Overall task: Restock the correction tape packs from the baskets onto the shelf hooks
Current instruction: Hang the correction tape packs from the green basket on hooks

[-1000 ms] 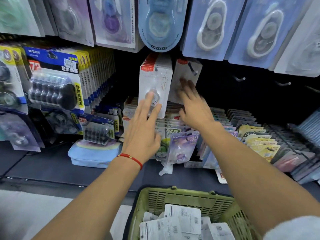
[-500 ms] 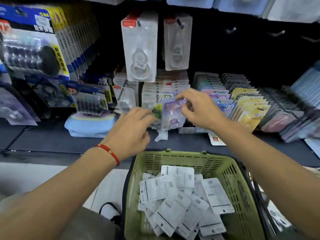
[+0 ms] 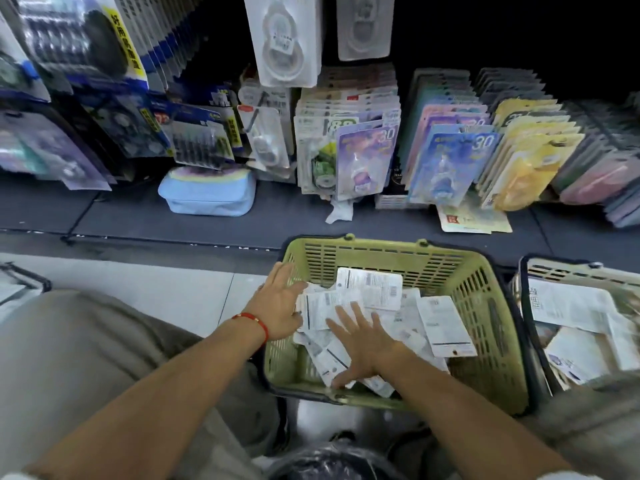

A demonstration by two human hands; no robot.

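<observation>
"30" on purple pack (image 3: pixel 367 161) and blue pack (image 3: pixel 453 164)

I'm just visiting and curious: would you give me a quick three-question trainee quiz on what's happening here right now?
1. True or false: both hands are inside the green basket.
2. Which wrist wears the red bracelet: A left, B right?
3. Fill in: the packs in the basket lie with their printed ____ sides up.

Key:
1. True: the left hand and right hand rest spread on the packs.
2. A.
3. Back: white, with barcodes.
</observation>
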